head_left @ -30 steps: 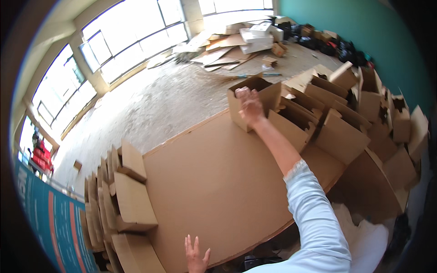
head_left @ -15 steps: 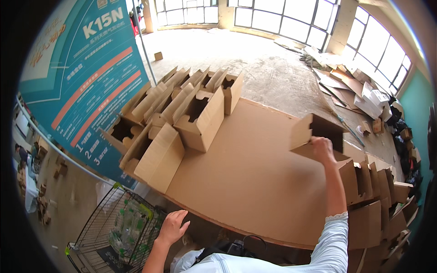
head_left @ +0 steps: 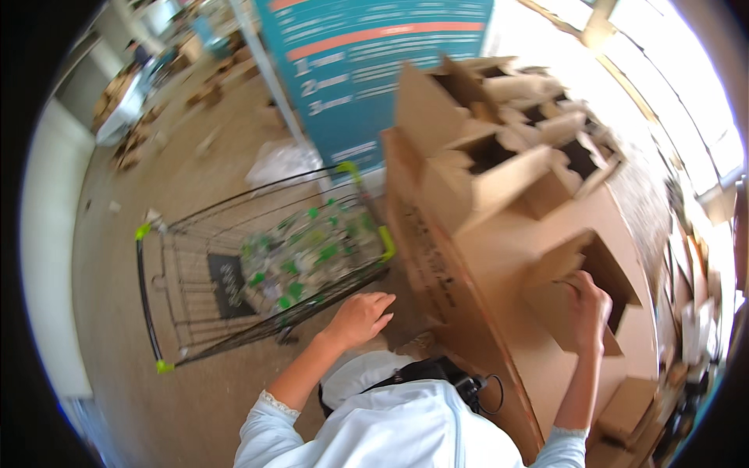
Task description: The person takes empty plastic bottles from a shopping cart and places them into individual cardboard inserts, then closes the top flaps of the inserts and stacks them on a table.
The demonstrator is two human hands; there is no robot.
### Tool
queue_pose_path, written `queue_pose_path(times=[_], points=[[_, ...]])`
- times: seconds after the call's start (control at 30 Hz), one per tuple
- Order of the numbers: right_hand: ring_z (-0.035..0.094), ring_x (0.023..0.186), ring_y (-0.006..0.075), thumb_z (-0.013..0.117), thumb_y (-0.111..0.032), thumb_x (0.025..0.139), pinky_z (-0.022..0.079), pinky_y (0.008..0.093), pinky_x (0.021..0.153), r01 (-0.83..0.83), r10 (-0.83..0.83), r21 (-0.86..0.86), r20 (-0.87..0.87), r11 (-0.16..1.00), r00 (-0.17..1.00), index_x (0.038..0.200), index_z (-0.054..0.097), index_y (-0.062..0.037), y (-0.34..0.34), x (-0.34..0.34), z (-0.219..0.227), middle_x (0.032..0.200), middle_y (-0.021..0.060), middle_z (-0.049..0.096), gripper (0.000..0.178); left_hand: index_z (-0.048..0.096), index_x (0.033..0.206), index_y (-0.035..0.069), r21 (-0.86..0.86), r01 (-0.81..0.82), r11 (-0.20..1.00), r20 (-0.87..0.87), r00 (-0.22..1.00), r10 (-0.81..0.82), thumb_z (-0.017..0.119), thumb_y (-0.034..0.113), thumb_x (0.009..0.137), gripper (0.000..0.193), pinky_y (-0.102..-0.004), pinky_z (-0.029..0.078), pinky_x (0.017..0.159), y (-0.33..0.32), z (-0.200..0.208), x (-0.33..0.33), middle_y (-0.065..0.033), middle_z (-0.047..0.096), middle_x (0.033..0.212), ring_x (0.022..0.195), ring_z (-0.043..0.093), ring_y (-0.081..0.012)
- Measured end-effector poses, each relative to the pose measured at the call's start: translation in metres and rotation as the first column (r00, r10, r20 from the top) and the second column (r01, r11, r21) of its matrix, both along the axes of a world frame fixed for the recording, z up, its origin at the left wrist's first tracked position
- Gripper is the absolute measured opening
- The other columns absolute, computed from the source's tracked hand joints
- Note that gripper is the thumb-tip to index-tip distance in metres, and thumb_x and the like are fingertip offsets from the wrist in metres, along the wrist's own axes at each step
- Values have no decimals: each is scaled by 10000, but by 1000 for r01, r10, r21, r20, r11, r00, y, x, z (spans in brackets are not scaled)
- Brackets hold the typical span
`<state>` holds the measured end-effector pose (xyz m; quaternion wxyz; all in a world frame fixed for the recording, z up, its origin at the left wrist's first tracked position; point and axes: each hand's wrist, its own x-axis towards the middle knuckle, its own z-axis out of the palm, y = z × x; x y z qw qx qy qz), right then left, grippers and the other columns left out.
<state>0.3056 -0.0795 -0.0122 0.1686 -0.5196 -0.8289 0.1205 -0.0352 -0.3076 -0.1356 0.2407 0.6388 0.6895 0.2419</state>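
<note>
My right hand (head_left: 591, 308) is closed on the upper edge of an open-topped brown cardboard box (head_left: 548, 300), over the right part of a large cardboard surface (head_left: 499, 269). The box is tilted, its dark inside facing up and to the right. Between the cart and that surface, my left hand (head_left: 360, 318) hangs in the air, fingers stretched out, holding nothing. Nearest to it is a wire shopping cart (head_left: 187, 335) containing several clear plastic bottles with green caps (head_left: 300, 253).
Several open cardboard boxes (head_left: 488, 187) stand close together on the far part of the surface. Behind them rises a teal banner (head_left: 374, 86) on a metal stand. More boxes (head_left: 628, 405) lie at the lower right. A clear plastic bag (head_left: 285, 164) lies beyond the cart.
The view has swung to the left, bringing the whole cart into sight. My right hand has carried the box away from the stack at the right, nearer the standing boxes. My left hand stays unoccupied.
</note>
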Motion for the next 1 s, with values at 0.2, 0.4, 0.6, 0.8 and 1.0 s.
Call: queue_pose_path(times=[0.2,0.4,0.6,0.8,1.0], points=[[657,839,392,732,-47,783,508,430,742,75,-85,135,77,988,993,1123,608,-26,2,53,-21,892,219,667,363,669,1112,8,-48,-535,843,5,844,536,675,205,862,319,-418,542,819,-72,-18,-128,-199,700,1016,928,683,-337],[608,1013,311,705,-30,776,461,399,923,197,-197,19,210,980,958,1184,608,16,5,142,-35,1078,163,642,422,696,1043,-13,-306,-737,602,-125,658,742,712,228,808,337,-437,539,814,-143,-145,-295,-173,715,966,934,685,-328],[587,1018,304,683,22,780,447,404,929,307,-284,-38,289,951,914,1182,617,13,-6,179,-36,1063,158,620,408,657,1111,-1,-473,-801,367,-388,564,729,751,360,757,513,-447,512,911,-152,-256,-359,-234,650,1137,1081,622,-367],[595,939,259,705,-67,811,460,406,878,254,-236,-43,242,966,941,1087,632,31,-5,244,-46,953,123,634,301,288,1450,38,-535,-830,157,-518,469,715,841,319,714,962,-480,506,954,-100,-278,-360,-236,454,1365,1239,479,-431],[625,698,320,688,-127,828,503,438,728,94,-116,71,444,993,889,888,734,0,-36,107,1,744,211,667,147,250,1487,32,-389,-920,44,-710,330,622,868,362,687,1064,-420,571,836,-82,-295,-355,-189,446,1342,1195,503,-362]])
